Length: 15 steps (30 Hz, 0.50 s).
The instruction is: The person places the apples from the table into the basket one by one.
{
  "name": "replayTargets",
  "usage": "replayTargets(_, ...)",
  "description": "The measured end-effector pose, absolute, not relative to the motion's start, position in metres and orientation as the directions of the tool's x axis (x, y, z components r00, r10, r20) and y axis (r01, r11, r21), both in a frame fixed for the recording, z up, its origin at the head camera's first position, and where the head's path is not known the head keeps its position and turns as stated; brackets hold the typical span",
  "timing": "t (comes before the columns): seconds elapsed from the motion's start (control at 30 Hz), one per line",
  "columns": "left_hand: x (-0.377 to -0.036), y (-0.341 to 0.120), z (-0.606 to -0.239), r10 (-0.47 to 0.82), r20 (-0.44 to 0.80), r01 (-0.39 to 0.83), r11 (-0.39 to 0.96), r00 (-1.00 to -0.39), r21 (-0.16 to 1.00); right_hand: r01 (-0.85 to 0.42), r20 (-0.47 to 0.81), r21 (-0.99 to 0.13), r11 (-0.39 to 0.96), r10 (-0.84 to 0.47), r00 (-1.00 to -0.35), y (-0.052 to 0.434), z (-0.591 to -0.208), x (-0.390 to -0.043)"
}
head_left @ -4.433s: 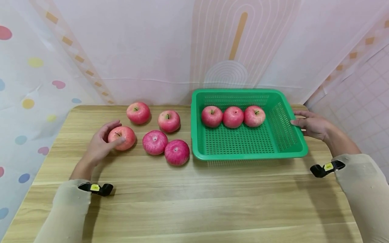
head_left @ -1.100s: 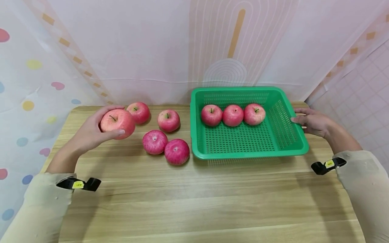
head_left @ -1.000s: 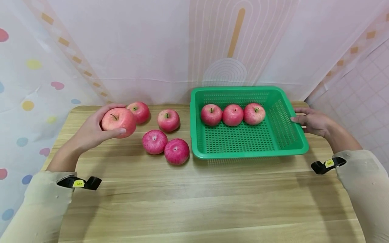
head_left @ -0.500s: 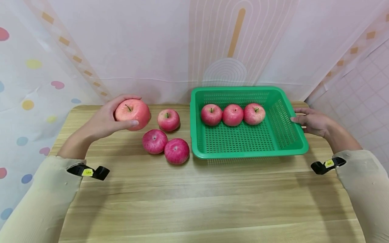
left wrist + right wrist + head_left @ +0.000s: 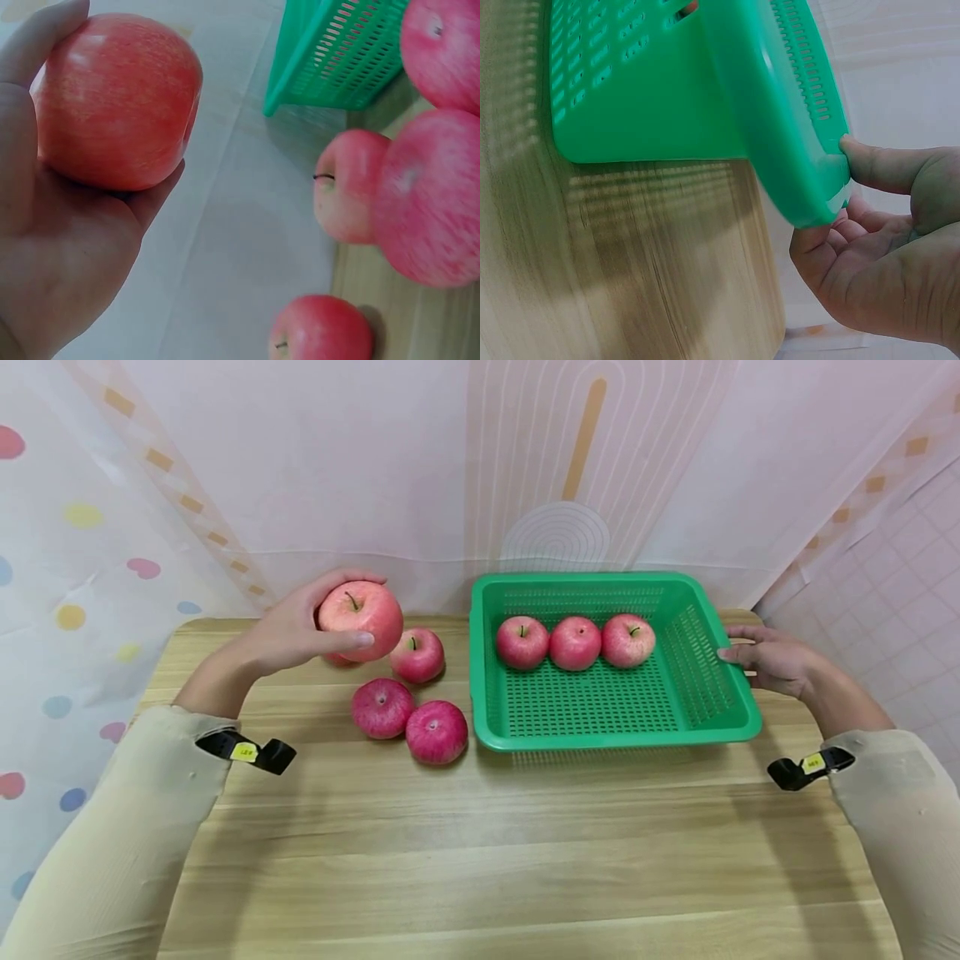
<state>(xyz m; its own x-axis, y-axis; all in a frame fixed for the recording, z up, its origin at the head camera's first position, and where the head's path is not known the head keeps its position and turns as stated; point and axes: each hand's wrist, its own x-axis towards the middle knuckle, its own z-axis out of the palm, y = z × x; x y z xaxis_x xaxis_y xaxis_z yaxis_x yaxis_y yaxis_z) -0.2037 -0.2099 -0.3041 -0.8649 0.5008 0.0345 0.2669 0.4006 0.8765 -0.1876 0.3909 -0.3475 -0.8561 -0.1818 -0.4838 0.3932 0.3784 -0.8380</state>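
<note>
Here I see the left hand (image 5: 296,631) curled round a red apple (image 5: 359,609), holding it lifted in the upper left of centre in the head view, above the loose apples on the wooden table (image 5: 480,860). The left wrist view shows the same apple (image 5: 112,101) seated in the palm, fingers wrapped about it. Three loose apples show plainly beneath: one (image 5: 417,654) just right of the held one, two more (image 5: 382,708) (image 5: 437,732) lower, touching each other. The right hand (image 5: 772,662) pinches the right rim of the green basket (image 5: 735,727), thumb on top of the rim. Three apples (image 5: 575,643) sit in a row along the basket's far side.
</note>
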Motion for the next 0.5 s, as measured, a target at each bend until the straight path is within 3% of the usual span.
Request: replayTargets(0.5,-0.230,-0.164,-0.291,0.611,0.051,0.337,0.363,-0.790,0.869,0.394,-0.481,-0.841,0.372,-0.181,-0.858,0.390,-0.348,-0.187)
